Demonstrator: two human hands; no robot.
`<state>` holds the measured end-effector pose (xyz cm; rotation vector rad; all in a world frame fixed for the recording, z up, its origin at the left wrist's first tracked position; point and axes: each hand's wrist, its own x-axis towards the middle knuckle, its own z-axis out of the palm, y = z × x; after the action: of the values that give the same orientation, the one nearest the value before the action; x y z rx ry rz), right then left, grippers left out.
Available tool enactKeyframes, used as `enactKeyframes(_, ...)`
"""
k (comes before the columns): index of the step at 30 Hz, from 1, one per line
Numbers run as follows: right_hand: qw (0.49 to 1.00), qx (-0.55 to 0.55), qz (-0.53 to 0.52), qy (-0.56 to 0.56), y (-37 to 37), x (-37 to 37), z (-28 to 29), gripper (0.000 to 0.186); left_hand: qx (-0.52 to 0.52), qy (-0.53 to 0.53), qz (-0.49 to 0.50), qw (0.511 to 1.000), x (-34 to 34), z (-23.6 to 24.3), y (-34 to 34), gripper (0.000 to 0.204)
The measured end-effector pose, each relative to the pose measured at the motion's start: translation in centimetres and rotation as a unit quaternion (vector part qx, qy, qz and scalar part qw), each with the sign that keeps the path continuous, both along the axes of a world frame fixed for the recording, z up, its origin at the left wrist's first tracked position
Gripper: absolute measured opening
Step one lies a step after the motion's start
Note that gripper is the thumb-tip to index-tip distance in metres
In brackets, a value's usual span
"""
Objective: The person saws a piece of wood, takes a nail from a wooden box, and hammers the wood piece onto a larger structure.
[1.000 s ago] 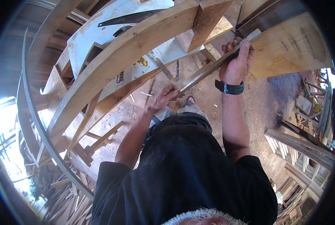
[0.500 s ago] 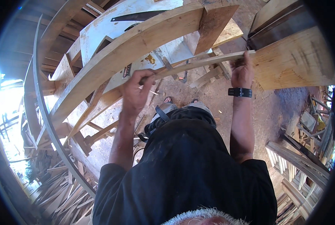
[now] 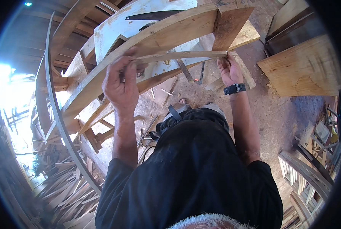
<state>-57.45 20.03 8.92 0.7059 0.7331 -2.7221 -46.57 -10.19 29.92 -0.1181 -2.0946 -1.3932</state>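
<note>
A thin, slightly bowed wooden strip [image 3: 182, 56] spans the gap between my hands, just in front of a thick curved wooden beam [image 3: 166, 36]. My left hand [image 3: 121, 82] grips its left end, thumb and fingers closed around it close to the beam's face. At the other end my right hand [image 3: 230, 70] pinches the strip, below the block-like end piece [image 3: 231, 26] of the beam. A dark watch sits on my right wrist. Whether the strip touches the beam I cannot tell.
A hand saw [image 3: 151, 15] lies on a white board [image 3: 111, 30] behind the beam. Plywood [image 3: 300, 68] stands at the right. A long curved strip [image 3: 56, 103] rises at the left, above scrap wood [image 3: 71, 191]. Stacked frames [image 3: 304, 171] are at the lower right.
Both hands have carried the wooden strip leftward, toward the curved beam. The left hand has risen nearer the beam, and the strip lies more level. The view has shifted slightly.
</note>
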Motion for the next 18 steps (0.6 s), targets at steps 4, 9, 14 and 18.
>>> enactKeyframes(4, 1.000, -0.030, -0.009, 0.006, -1.4, -0.3, -0.8, 0.022, 0.037, 0.050, 0.041, 0.997, 0.0, 0.7, -0.7, 0.014)
enactKeyframes(9, 0.999, -0.050, -0.022, 0.003, -2.7, -0.7, -2.3, 0.020, 0.020, 0.065, 0.023, 0.997, -0.2, -0.1, -1.7, 0.015)
enactKeyframes(14, 0.998, -0.041, -0.052, 0.000, -3.7, -0.7, -3.3, 0.021, 0.036, 0.093, 0.008, 0.995, -0.2, -1.7, -1.9, 0.016)
enactKeyframes(18, 0.998, -0.050, -0.045, 0.006, -4.1, -0.7, -3.1, 0.021, 0.043, 0.116, 0.004, 0.992, -0.3, -2.0, -1.8, 0.016)
